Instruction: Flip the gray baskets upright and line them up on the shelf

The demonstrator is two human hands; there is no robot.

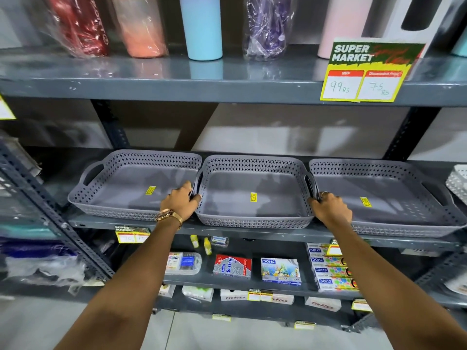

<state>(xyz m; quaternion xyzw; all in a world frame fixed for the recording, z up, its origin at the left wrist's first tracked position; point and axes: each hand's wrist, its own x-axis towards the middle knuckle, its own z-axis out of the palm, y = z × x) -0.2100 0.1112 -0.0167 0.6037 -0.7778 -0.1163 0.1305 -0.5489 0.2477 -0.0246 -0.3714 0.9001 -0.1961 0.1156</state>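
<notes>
Three gray perforated baskets stand upright side by side on the dark shelf: the left basket, the middle basket and the right basket. Each has a yellow sticker on its floor. My left hand, with a gold watch on the wrist, grips the middle basket's left handle. My right hand, wearing a ring, grips its right handle. The middle basket sits tight between the other two, their rims touching or nearly so.
A white perforated basket stands at the far right of the same shelf. Above, a shelf carries wrapped bottles and tumblers and a yellow price sign. Below lie stationery boxes. A slanted metal brace runs down the left.
</notes>
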